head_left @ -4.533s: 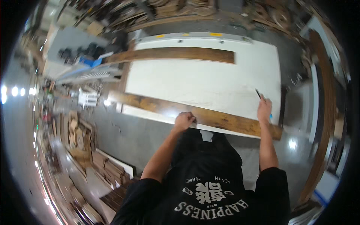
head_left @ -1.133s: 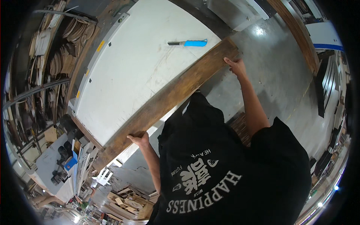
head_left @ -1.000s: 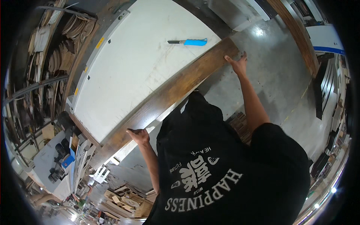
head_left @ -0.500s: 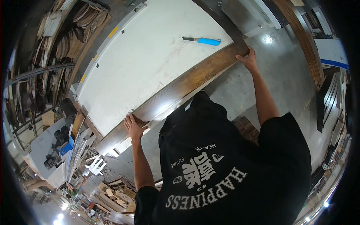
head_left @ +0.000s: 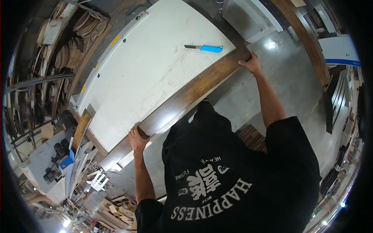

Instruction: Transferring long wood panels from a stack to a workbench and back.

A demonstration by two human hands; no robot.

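While left hand [head_left: 136,139] and right hand [head_left: 251,62] grip opposite ends of the long dark plank [head_left: 186,93] on the white table [head_left: 147,73] edge, risks slipping off floorward if either grip loosens.

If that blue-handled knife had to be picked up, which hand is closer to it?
Right, probably. The right hand grips the plank's end beside the blue knife; the left hand holds the plank farther along, away from it.
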